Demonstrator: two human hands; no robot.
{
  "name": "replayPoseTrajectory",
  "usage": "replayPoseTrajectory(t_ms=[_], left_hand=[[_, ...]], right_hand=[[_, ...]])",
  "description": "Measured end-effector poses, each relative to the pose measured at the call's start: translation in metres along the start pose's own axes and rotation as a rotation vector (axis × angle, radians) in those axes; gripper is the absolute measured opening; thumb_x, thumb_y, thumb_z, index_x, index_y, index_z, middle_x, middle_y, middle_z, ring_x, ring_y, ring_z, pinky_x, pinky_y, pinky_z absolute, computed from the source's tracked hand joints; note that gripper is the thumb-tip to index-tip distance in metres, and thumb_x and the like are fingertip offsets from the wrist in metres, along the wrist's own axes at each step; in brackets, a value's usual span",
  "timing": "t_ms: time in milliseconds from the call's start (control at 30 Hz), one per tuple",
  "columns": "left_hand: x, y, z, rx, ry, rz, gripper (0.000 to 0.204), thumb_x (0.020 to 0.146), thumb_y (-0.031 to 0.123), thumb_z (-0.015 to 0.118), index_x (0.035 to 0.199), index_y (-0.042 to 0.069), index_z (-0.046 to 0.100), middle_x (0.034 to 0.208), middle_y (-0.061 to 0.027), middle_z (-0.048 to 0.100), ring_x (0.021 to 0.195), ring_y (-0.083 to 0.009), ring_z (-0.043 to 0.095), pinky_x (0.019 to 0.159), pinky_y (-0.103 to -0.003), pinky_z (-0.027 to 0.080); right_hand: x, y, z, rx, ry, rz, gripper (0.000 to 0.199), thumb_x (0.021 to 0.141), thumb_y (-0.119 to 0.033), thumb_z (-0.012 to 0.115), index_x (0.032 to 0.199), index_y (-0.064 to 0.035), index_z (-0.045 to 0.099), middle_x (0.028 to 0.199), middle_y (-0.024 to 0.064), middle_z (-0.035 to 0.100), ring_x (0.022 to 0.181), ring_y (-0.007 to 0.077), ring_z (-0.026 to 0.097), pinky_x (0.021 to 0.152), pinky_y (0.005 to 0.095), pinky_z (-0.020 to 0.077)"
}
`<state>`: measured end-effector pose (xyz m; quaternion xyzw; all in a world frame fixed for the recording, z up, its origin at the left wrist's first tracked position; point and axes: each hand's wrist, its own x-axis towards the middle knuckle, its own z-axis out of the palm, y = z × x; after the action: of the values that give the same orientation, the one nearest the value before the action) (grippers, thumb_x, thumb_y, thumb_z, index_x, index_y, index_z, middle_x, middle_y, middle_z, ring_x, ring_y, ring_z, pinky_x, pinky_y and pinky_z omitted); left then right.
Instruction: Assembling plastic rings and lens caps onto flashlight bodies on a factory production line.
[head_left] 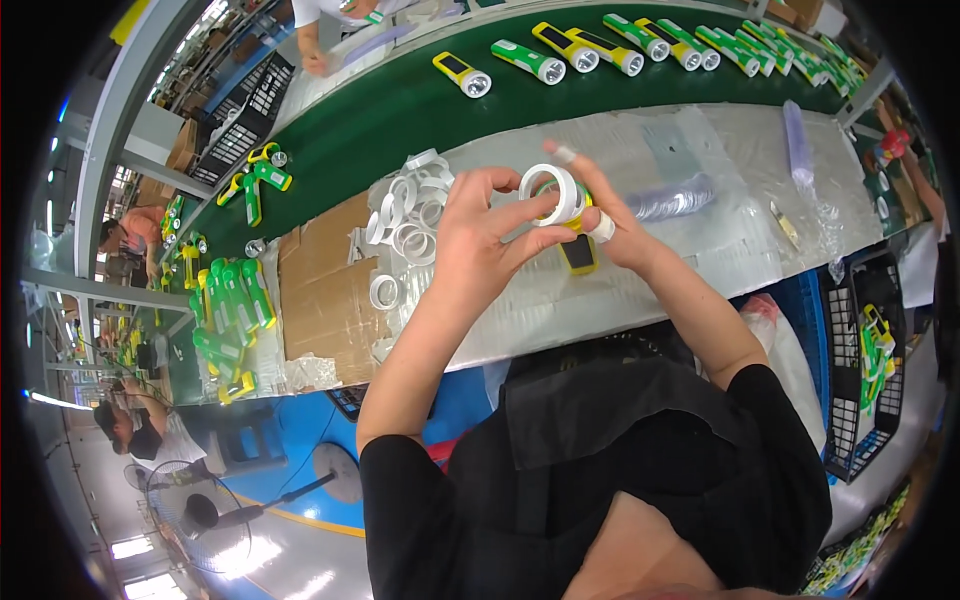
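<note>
Between your two hands, just above the pale bench top (700,250), sat the work: a yellow flashlight (578,250) with a white ring (553,192) at its head end. Your left hand (480,240) was closed around the near side of the ring, thumb and forefinger pinching its rim, the other fingers spread wide above. Your right hand (610,225) clasped the flashlight body from the far side, with taped fingertips (565,155) reaching over the top of the ring. Both grips were narrow and full, holding the same assembly, ring uppermost and body hanging below your thumbs.

To seat a ring like that well, you would have wanted it square to the head before pressing, since a tilted ring tends to bind on one edge. A steady right hand with the left doing the turning or pushing seemed the surest split. Whether the ring was already fully seated I could not tell, because your fingers covered the joint.

Left of your grip lay a heap of loose white rings (410,215) on flattened cardboard (320,290). Beyond your hands ran the green conveyor belt (400,110), carrying finished green and yellow flashlights (600,45) away to the right. A stack of clear lenses (670,200) lay just right of your right hand.
</note>
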<state>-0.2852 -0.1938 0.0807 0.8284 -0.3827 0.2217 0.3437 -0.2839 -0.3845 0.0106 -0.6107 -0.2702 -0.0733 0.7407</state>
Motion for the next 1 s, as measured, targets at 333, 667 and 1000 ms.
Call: replayPoseTrajectory(t_ms=[333,667,1000], left_hand=[[0.022,0.014,0.032,-0.041,-0.061,0.137,0.045,0.066,0.029,0.084,0.105,0.015,0.068,0.101,-0.0086,0.063,0.095,-0.03,0.06,0.077,-0.041,0.049],[0.021,0.023,0.065,-0.229,-0.007,0.004,0.037,0.069,0.016,0.084,0.098,0.012,0.062,0.091,-0.0065,0.067,0.083,-0.0265,0.066,0.067,-0.037,0.052],[0.018,0.01,0.067,-0.294,0.071,0.053,0.037,0.066,0.014,0.084,0.098,0.014,0.063,0.088,-0.0055,0.065,0.081,-0.0271,0.064,0.066,-0.038,0.051]], right_hand=[[0.03,-0.1,-0.061,-0.815,-0.313,-0.072,0.048,0.07,-0.018,0.082,0.111,-0.0064,0.06,0.093,0.008,0.06,0.086,0.0234,0.061,0.075,0.0332,0.049],[0.053,-0.131,-0.073,-0.981,-0.696,0.192,0.042,0.067,-0.01,0.073,0.105,-0.0009,0.059,0.09,0.0099,0.058,0.083,0.025,0.059,0.07,0.0364,0.0483],[0.063,-0.139,-0.041,-1.28,-0.689,0.571,0.042,0.072,-0.029,0.076,0.097,0.0007,0.06,0.093,0.0149,0.061,0.083,0.0289,0.061,0.068,0.04,0.0476]])
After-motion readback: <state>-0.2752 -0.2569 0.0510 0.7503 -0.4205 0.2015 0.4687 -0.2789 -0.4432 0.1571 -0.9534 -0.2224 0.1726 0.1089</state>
